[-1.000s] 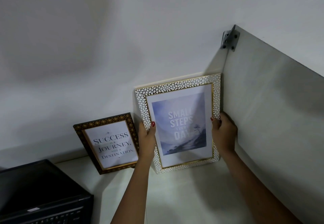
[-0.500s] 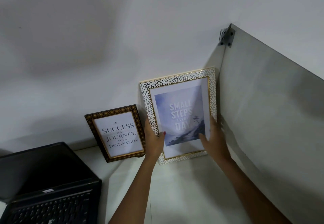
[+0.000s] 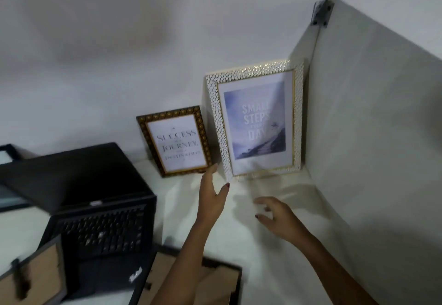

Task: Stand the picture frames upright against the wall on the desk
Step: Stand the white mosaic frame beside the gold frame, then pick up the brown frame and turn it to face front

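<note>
A large white-and-gold frame (image 3: 257,123) with a "Small Steps Every Day" print stands upright against the wall in the desk's right corner. To its left a smaller dark gold frame (image 3: 176,141) reading "Success is a Journey" also leans on the wall. My left hand (image 3: 213,196) hovers open just below the gap between them, touching neither. My right hand (image 3: 275,216) is open above the desk, in front of the large frame. Two frames lie face down near me, one (image 3: 191,280) under my left forearm and one (image 3: 33,278) at the bottom left.
An open black laptop (image 3: 95,209) fills the left of the white desk (image 3: 275,257). A grey side panel (image 3: 370,137) with a metal bracket (image 3: 321,12) closes the right side. Another frame's edge (image 3: 6,155) shows at the far left.
Both hands have let go of the large frame and pulled back toward me; it now stands alone in the corner. The view has tilted down, showing the face-down frames.
</note>
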The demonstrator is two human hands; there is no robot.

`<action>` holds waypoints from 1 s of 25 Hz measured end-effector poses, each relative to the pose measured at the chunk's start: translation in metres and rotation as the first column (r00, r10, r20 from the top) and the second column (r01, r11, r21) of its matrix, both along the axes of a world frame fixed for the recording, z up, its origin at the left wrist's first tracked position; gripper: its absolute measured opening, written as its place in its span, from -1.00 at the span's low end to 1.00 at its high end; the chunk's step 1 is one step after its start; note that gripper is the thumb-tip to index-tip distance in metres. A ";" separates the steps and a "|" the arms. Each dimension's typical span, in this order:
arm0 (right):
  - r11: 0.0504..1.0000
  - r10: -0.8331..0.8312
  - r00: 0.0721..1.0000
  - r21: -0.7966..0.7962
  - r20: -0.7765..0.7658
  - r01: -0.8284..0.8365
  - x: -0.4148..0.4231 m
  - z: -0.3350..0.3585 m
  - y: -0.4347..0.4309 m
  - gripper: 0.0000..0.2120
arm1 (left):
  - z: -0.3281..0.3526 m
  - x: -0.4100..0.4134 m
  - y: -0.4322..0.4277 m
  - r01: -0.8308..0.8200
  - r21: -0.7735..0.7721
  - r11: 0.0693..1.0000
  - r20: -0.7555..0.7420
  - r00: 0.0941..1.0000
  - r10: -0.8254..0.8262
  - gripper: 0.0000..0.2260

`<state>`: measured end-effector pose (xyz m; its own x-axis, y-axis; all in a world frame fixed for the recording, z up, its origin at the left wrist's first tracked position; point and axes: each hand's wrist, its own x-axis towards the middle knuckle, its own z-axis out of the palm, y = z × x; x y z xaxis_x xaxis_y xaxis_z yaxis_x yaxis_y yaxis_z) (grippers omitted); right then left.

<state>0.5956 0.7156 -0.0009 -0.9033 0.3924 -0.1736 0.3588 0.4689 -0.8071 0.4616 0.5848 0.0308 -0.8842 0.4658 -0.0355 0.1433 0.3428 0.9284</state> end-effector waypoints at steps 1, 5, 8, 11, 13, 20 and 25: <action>0.996 0.087 0.994 -0.024 0.072 -0.085 0.015 -0.010 -0.017 -0.64 | -0.012 0.009 -0.022 0.008 -0.065 0.998 0.015 1.000 -0.007 -0.55; 0.959 0.279 0.931 -0.114 0.235 -0.259 0.063 -0.037 -0.078 -0.54 | -0.043 0.030 -0.113 -0.126 -0.342 0.931 0.033 0.989 0.146 -0.58; 0.958 0.282 0.919 -0.136 0.277 -0.253 0.078 -0.040 -0.114 -0.37 | -0.045 0.046 -0.173 -0.309 -0.377 0.873 -0.026 0.946 0.324 -0.72; 0.983 0.165 0.953 -0.120 0.254 -0.138 0.076 -0.040 -0.137 -0.31 | -0.045 0.063 -0.211 -0.402 -0.627 0.667 -0.030 0.869 0.495 -0.67; 0.982 0.080 0.963 -0.184 0.257 -0.033 0.071 -0.040 -0.145 -0.37 | -0.046 0.073 -0.226 -0.287 -0.788 0.544 0.062 0.843 0.535 -0.54; 0.974 0.000 0.955 -0.215 0.298 0.067 0.057 -0.042 -0.137 -0.53 | -0.036 0.047 -0.249 0.001 -0.592 0.806 0.430 0.846 0.314 -0.66; 0.937 -0.140 0.966 -0.286 0.219 0.201 0.054 -0.021 -0.137 -0.51 | -0.011 0.028 -0.248 -0.096 -0.338 0.936 0.488 0.833 0.261 -0.76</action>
